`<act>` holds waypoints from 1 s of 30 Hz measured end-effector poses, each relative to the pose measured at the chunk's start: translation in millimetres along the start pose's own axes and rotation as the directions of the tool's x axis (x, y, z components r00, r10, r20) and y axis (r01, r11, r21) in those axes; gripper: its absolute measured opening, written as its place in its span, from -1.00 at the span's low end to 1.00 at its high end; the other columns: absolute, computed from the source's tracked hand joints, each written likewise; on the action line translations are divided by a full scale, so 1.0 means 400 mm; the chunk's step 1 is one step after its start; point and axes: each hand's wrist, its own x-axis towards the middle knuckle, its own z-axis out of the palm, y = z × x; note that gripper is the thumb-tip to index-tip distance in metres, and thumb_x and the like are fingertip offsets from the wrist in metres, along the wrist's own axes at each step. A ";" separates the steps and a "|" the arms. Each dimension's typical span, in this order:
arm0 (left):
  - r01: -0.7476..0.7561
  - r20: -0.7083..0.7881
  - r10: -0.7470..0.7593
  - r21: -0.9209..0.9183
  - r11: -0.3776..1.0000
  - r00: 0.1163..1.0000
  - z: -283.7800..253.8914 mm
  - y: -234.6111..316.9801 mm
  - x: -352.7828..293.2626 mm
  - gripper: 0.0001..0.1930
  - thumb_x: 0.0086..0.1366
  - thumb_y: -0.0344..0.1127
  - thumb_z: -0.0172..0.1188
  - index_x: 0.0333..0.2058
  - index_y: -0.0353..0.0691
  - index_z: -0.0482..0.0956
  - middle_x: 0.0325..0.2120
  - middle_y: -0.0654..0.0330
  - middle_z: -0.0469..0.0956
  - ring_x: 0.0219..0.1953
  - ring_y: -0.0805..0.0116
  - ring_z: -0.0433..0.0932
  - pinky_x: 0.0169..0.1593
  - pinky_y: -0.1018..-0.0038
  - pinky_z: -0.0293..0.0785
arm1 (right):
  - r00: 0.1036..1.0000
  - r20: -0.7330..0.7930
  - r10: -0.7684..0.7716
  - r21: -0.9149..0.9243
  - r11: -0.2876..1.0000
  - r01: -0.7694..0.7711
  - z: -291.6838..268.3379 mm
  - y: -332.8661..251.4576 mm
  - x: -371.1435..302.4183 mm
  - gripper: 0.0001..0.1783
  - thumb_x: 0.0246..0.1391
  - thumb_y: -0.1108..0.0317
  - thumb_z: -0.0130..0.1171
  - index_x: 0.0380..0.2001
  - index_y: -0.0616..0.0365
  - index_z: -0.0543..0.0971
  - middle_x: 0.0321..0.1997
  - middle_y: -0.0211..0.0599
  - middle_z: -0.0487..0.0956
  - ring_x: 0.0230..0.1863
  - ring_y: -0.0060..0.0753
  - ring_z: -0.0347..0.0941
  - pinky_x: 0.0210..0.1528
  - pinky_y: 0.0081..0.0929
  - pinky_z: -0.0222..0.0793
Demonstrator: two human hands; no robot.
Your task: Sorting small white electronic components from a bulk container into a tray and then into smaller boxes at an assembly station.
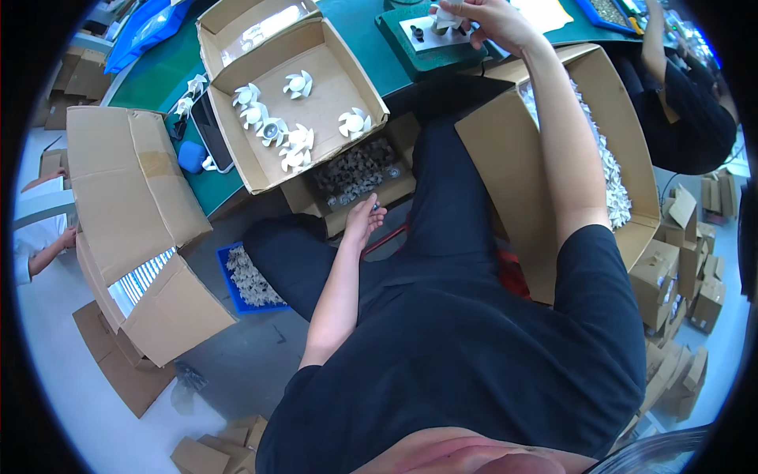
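Note:
My right hand (499, 24) is closed on a white fan wheel (444, 19) with its fingertips. It holds the wheel at the metal plate (433, 35) of a green machine base (422, 59) on the bench; whether the wheel touches the plate I cannot tell. My left hand (360, 224) is curled above my thigh, with a small grey part (376, 207) at the fingertips, too small to make out. In front of that hand a carton (407, 170) under the bench edge holds many small grey metal parts (355, 170).
An open cardboard box (339, 67) holds several white fan wheels (298, 84). A large carton (505, 182) of white pieces stands at my right. A blue bin (223, 272) of grey parts sits by my left leg. A phone (212, 130) lies on the green bench (154, 87). Another person (679, 110) sits at right.

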 end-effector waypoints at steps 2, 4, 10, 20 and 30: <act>0.002 0.000 -0.002 -0.001 1.000 1.000 0.003 0.000 0.008 -0.62 0.39 0.08 0.24 -0.22 -0.14 0.52 -0.40 0.21 0.63 -0.43 0.53 0.55 -0.31 0.57 0.51 | 1.000 0.013 -0.010 0.007 1.000 0.010 0.013 0.010 0.013 -0.56 0.20 0.04 0.30 -0.37 0.30 0.72 -0.49 -0.22 0.63 -0.57 -0.40 0.55 -0.51 -0.45 0.43; 0.001 -0.002 -0.001 -0.004 1.000 1.000 0.000 -0.002 0.002 -0.62 0.39 0.08 0.24 -0.21 -0.14 0.52 -0.39 0.21 0.64 -0.43 0.53 0.55 -0.31 0.57 0.51 | 0.999 0.022 -0.041 0.016 0.999 0.041 0.019 0.021 0.031 -0.57 0.18 0.06 0.32 -0.36 0.31 0.71 -0.49 -0.23 0.62 -0.54 -0.40 0.56 -0.51 -0.43 0.42; 0.007 -0.020 -0.008 -0.019 1.000 1.000 -0.013 -0.012 -0.026 -0.62 0.38 0.09 0.25 -0.21 -0.14 0.53 -0.39 0.21 0.64 -0.44 0.52 0.55 -0.32 0.56 0.51 | 0.978 -0.186 -0.098 0.145 0.981 0.127 0.003 0.232 0.248 -0.67 0.14 0.20 0.29 -0.34 0.33 0.70 -0.46 -0.19 0.64 -0.45 -0.31 0.58 -0.41 -0.39 0.45; -0.056 -0.020 0.056 -0.032 0.998 0.998 -0.008 0.004 -0.074 -0.63 0.39 0.09 0.24 -0.21 -0.13 0.53 -0.42 0.26 0.62 -0.44 0.50 0.55 -0.33 0.55 0.51 | 0.738 -0.116 -0.664 -0.160 0.746 0.646 -0.062 0.388 0.298 -0.61 0.16 0.30 0.22 0.06 0.10 0.64 -0.05 -0.21 0.66 -0.03 -0.25 0.59 -0.04 -0.32 0.48; -0.102 0.060 0.116 -0.196 0.975 0.991 0.035 -0.012 -0.200 -0.63 0.41 0.08 0.21 -0.20 -0.13 0.54 -0.40 0.23 0.61 -0.38 0.46 0.56 -0.27 0.51 0.51 | 0.593 -0.554 -0.584 -0.068 0.742 0.667 0.244 0.168 -0.106 -0.53 0.06 0.27 0.39 0.07 0.13 0.65 0.00 -0.18 0.67 0.02 -0.26 0.59 0.13 -0.38 0.44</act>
